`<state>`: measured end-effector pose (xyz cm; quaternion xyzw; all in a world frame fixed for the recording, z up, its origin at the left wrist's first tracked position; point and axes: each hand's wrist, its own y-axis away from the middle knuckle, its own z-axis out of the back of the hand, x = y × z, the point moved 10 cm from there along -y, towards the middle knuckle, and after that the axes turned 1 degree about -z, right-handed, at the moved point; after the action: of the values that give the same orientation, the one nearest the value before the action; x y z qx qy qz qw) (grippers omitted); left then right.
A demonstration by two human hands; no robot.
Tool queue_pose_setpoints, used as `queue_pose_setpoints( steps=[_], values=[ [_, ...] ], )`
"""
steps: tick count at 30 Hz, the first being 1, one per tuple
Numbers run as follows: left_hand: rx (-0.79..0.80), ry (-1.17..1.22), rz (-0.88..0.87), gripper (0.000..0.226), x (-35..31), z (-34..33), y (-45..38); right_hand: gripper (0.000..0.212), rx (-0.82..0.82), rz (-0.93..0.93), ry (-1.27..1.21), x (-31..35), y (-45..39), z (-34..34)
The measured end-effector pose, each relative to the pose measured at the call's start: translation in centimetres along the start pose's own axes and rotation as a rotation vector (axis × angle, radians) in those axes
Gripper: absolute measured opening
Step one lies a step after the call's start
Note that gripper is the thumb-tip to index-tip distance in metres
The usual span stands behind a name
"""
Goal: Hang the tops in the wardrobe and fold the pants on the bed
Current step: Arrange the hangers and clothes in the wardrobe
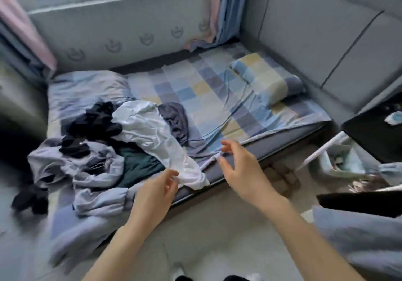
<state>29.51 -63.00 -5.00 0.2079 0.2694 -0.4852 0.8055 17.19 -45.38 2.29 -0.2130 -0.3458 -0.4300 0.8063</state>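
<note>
A heap of clothes lies on the left half of the bed: a white top on top, black garments, a pale grey-blue jacket, a dark green piece and a dark grey piece. My left hand hovers at the white top's lower hem by the bed's front edge, fingers loosely curled and touching the cloth. To the right of the hem my right hand is spread open above the mattress edge, holding nothing. The view is motion-blurred.
A checked pillow lies at the bed's head by the grey padded headboard. A black bedside table and a cluttered bin stand at the right. Slippers sit on the floor under the bed edge. Curtains hang behind.
</note>
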Motion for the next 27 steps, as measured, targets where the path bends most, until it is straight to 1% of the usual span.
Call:
queue_pose_setpoints(
  steps=[3,5,10,12,15,20,23,25,27],
  values=[
    [-0.032,0.035,0.085,0.007,7.0,2.8,1.0,0.034,0.113,0.008,-0.014,2.6,-2.3,-8.0],
    [-0.058,0.108,0.18,0.007,11.9,4.7,1.2,0.031,0.204,0.011,-0.001,4.2,-4.0,-13.6],
    [-0.05,0.168,0.384,0.009,20.7,5.8,-1.2,0.031,0.358,-0.021,0.038,5.0,-8.8,-22.2],
    [-0.066,0.18,0.447,0.015,23.6,6.0,-3.4,0.031,0.408,-0.06,0.049,4.3,-11.9,-25.0],
    [-0.047,0.235,0.54,0.017,27.0,5.3,-7.1,0.032,0.471,-0.143,0.058,2.2,-16.9,-28.7],
    [-0.032,0.321,0.711,0.01,32.8,3.0,-15.1,0.035,0.562,-0.264,0.112,-3.6,-26.5,-35.1],
    [-0.035,0.476,0.86,0.007,36.8,-0.1,-19.4,0.03,0.596,-0.3,0.168,-7.5,-32.0,-39.3],
    [-0.034,0.529,0.925,0.005,39.7,-2.4,-22.6,0.024,0.614,-0.309,0.193,-9.9,-35.7,-42.4],
    [-0.039,0.57,0.968,0.005,42.4,-4.9,-25.6,0.026,0.629,-0.336,0.217,-12.5,-38.7,-45.5]
  ],
)
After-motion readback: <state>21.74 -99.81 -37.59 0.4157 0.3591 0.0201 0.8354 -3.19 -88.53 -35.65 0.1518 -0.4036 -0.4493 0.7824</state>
